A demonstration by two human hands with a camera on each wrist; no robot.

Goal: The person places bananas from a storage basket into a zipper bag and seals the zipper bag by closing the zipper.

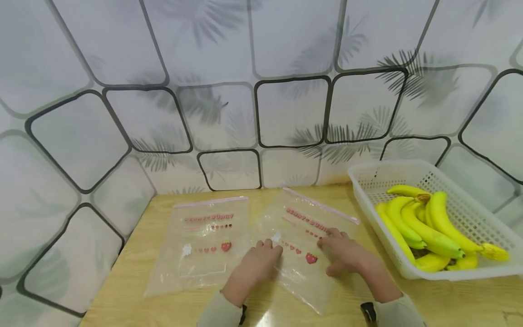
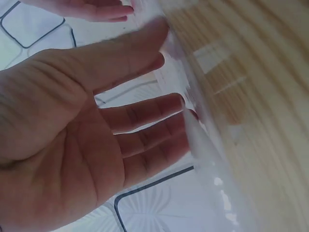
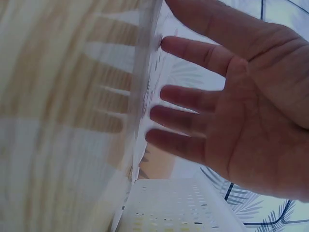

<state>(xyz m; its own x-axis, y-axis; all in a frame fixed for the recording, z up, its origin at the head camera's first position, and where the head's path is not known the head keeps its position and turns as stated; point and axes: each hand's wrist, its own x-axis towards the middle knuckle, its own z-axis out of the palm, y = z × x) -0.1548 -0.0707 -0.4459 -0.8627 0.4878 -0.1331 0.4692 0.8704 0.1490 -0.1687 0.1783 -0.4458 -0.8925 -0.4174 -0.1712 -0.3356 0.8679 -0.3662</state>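
Two clear zip bags with pink slider tops and strawberry prints lie flat on the wooden table. The left bag [image 1: 204, 259] lies nearly straight; the right bag [image 1: 304, 277] is turned at an angle. My left hand [image 1: 259, 262] touches the right bag's left side with its fingertips. In the left wrist view, the fingers [image 2: 149, 111] of that hand are extended at the plastic, a fold of which rises beside them. My right hand [image 1: 345, 251] rests its fingertips on the same bag's right side. Its fingers [image 3: 186, 99] are spread and fairly straight in the right wrist view.
A white perforated plastic basket [image 1: 486, 204] stands at the right of the table [image 1: 118, 277], close to my right forearm. Several yellow bananas [image 1: 429, 227] lie in it. Behind the table rises a wall [image 1: 292, 113] with a leaf and rounded-square pattern.
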